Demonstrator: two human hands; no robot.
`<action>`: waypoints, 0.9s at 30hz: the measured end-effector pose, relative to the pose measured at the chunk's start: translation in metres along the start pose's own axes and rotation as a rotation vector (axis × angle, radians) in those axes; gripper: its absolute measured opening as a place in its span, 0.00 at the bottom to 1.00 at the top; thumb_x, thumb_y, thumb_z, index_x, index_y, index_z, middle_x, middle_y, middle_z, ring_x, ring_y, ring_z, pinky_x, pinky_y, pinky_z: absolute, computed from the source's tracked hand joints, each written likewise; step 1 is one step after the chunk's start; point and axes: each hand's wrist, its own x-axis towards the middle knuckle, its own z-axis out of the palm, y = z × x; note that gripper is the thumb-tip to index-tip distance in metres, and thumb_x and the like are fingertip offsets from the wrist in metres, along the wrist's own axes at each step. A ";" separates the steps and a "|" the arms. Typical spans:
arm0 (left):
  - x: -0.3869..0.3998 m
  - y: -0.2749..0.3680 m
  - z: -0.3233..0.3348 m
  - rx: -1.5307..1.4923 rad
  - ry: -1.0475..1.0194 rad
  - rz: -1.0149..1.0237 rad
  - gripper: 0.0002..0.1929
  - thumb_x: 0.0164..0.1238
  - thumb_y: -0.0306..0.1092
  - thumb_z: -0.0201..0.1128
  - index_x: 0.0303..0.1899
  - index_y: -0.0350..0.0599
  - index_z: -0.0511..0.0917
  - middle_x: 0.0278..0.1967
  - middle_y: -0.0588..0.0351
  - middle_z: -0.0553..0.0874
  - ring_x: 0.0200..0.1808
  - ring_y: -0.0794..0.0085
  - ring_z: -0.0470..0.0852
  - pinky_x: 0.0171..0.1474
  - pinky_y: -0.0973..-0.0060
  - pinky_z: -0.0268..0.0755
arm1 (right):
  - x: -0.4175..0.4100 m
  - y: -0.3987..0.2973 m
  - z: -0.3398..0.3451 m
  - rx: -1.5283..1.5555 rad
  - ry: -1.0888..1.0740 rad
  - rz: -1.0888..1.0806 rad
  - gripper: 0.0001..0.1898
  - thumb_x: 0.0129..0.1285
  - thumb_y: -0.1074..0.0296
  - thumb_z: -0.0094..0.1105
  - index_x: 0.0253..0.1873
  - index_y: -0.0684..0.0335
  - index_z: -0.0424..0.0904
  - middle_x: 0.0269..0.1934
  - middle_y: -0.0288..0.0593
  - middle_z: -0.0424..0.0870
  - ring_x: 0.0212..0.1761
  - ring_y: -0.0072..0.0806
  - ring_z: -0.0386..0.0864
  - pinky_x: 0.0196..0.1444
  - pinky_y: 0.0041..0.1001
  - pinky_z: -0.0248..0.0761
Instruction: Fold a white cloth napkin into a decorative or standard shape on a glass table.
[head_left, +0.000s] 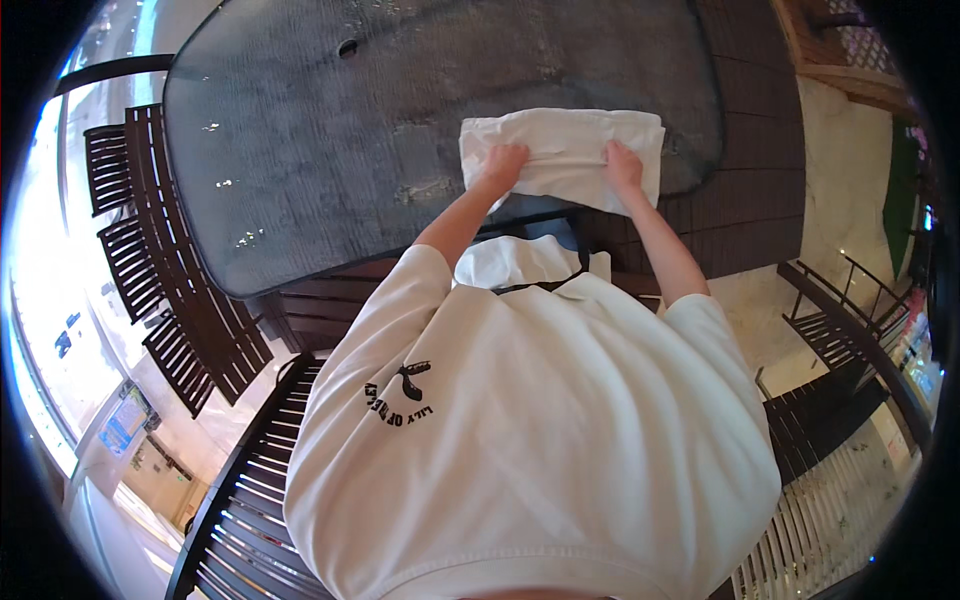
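A folded white cloth (562, 131) is spread flat in front of me, near the close edge of a dark glass tabletop (315, 150). My left hand (507, 163) grips its left part, fingers curled into the fabric. On the right part, my right hand (624, 165) holds it in the same way, with a crease running between the two hands. The cloth's near edge hangs past the glass rim. Below it, at my lap, lies more white fabric (517, 261) beside a dark strap; whether it is a separate piece I cannot tell.
The glass has a round hole (347, 49) and rounded corners. Dark brown boards (750, 165) extend on its right. A slatted table with benches (176, 247) stands at the left. Slatted seating (255, 495) is close on my left, and a dark slatted bench (825, 412) on my right.
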 end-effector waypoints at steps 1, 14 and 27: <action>-0.015 -0.017 -0.005 0.012 0.001 -0.009 0.06 0.59 0.30 0.53 0.36 0.45 0.77 0.32 0.48 0.84 0.40 0.56 0.84 0.39 0.59 0.75 | -0.003 -0.023 0.008 0.048 -0.005 -0.022 0.05 0.54 0.72 0.54 0.36 0.59 0.71 0.34 0.48 0.78 0.40 0.47 0.78 0.37 0.45 0.70; -0.291 -0.145 0.022 -0.224 0.019 -1.110 0.09 0.56 0.35 0.57 0.35 0.43 0.80 0.37 0.42 0.84 0.42 0.47 0.82 0.43 0.55 0.74 | -0.004 -0.216 0.078 -0.026 -0.273 -0.478 0.16 0.48 0.74 0.58 0.45 0.59 0.72 0.42 0.47 0.78 0.44 0.44 0.79 0.43 0.41 0.74; -0.237 -0.090 0.037 0.002 0.514 -1.533 0.23 0.54 0.53 0.64 0.39 0.40 0.77 0.39 0.38 0.76 0.43 0.46 0.75 0.49 0.55 0.68 | 0.021 -0.126 0.015 -0.102 -0.310 -0.589 0.17 0.51 0.74 0.56 0.47 0.55 0.76 0.38 0.45 0.81 0.41 0.43 0.81 0.40 0.42 0.75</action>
